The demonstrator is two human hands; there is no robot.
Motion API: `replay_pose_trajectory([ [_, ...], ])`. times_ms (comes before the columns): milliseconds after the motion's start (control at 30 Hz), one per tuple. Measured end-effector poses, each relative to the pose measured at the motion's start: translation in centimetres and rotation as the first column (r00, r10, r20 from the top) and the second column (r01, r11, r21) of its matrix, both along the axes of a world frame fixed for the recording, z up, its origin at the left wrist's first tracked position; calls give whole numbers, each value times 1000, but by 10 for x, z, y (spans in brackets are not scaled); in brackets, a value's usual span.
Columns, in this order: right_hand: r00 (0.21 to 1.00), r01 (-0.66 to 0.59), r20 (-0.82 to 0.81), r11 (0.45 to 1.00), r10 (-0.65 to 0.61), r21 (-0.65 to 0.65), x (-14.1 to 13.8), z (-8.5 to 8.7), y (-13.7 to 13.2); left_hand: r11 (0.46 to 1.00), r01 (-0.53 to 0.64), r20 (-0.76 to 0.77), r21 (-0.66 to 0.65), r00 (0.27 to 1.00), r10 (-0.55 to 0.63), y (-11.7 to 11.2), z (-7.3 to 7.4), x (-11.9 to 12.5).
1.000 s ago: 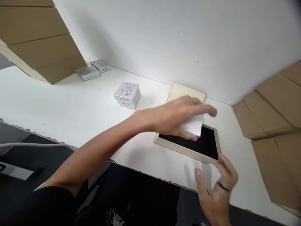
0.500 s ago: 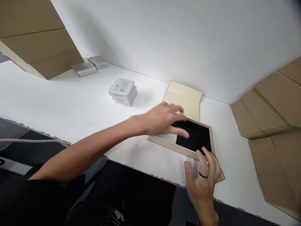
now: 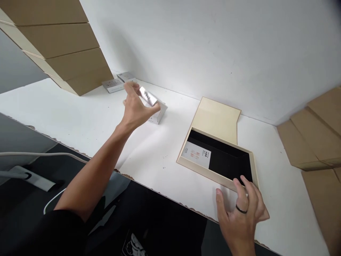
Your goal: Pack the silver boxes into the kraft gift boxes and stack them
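One silver box [image 3: 197, 155] lies in the left end of the open case [image 3: 207, 174], another box [image 3: 148, 96] tilts in the left hand's [image 3: 135, 109] grip, at least three more boxes [image 3: 161, 113] (two far left) remain out on the surface [image 3: 149, 156], and the right hand [image 3: 241, 209] rests, spread wide, at the case's near-right rim [image 3: 255, 173].

Soft, fairly bright light washes the white tabletop [image 3: 101, 121], its source out of frame, with a fuzzy-edged shadow on the white wall [image 3: 197, 46] beside the brown box stack [image 3: 64, 53] and the top right corner sinking into darkness! Motion blur smears the lettering on the small silver box [image 3: 148, 96] in the left hand [image 3: 136, 111], glare whitening it (the right hand [image 3: 239, 213] looks far crisper), while wide-angle stretch slants the stack and the black sleeve [image 3: 50, 234] swallows detail.
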State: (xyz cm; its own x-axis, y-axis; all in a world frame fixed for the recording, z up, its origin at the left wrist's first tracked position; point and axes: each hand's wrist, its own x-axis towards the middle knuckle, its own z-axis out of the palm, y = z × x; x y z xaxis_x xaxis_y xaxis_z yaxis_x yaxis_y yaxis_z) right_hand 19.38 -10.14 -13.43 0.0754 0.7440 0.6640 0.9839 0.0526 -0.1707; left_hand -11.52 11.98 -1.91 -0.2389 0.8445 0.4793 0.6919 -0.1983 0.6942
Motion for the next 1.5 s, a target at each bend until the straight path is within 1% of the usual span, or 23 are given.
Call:
replay_pose_trajectory([
  [67,1000,-2,8,1000,2,8,-1,0,1,948,262,37,179,961,-273,-6,10,10],
  [100,1000,-1,15,1000,1,15,-1,0,1,879,432,-5,201,898,-440,-11,17,18],
  [167,1000,5,24,1000,-6,22,-1,1,2,669,734,-149,117,679,-719,-22,27,40],
  [233,1000,9,29,1000,-9,18,-2,2,2,457,889,-280,-19,434,-857,-33,34,68],
  [267,1000,8,30,1000,-8,13,-2,3,2,386,918,-332,-90,338,-881,-37,35,83],
  [333,1000,7,31,1000,-7,2,-3,6,2,309,905,-380,-292,187,-906,-41,34,109],
  [400,1000,6,30,1000,-5,-10,-3,8,1,253,770,-312,-586,73,-947,-40,32,129],
  [500,1000,4,24,1000,-3,-20,-4,9,2,200,523,-188,-829,77,-979,-37,28,144],
  [667,998,8,60,999,-10,45,0,6,3,296,524,-336,-798,21,-942,-42,22,147],
  [767,997,-3,83,997,-4,82,2,4,5,320,700,-383,-638,72,-921,-42,13,134],
  [800,996,-7,88,996,0,84,2,4,5,379,766,-408,-520,168,-897,-39,10,125],
  [833,996,-10,93,996,1,90,2,4,6,494,785,-429,-373,326,-842,-36,6,114],
  [867,995,-11,99,995,1,96,2,4,6,654,721,-432,-228,527,-732,-31,2,101],
  [933,994,-8,107,994,-4,111,2,4,6,938,339,-402,-77,850,-340,-20,-5,70],
  [967,994,-6,107,993,-6,114,2,3,6,988,117,-405,-99,902,-148,-15,-9,54],
  [1000,994,-5,108,993,-8,116,1,3,6,985,-60,-431,-159,902,-15,-11,-12,39],
  [1067,994,-5,108,993,-8,120,1,3,6,916,-239,-475,-322,878,62,-7,-18,14],
  [1133,994,-10,110,992,-5,129,1,2,6,875,-263,-445,-407,894,62,-6,-22,0],
  [1267,995,-10,100,989,-5,147,3,1,7,929,-196,-285,-314,953,105,-3,-28,-8],
  [1333,995,-16,98,989,1,146,3,1,7,979,-130,-151,-158,983,106,1,-26,-8],
  [1400,995,-21,100,990,7,142,3,1,7,998,30,-45,48,999,-28,2,-19,-5],
  [1433,995,-19,102,990,5,141,3,1,7,978,160,-37,134,987,-157,2,-13,-1],
  [1500,995,-9,103,990,-6,143,3,1,7,860,470,-81,197,882,-463,-3,1,12],
])
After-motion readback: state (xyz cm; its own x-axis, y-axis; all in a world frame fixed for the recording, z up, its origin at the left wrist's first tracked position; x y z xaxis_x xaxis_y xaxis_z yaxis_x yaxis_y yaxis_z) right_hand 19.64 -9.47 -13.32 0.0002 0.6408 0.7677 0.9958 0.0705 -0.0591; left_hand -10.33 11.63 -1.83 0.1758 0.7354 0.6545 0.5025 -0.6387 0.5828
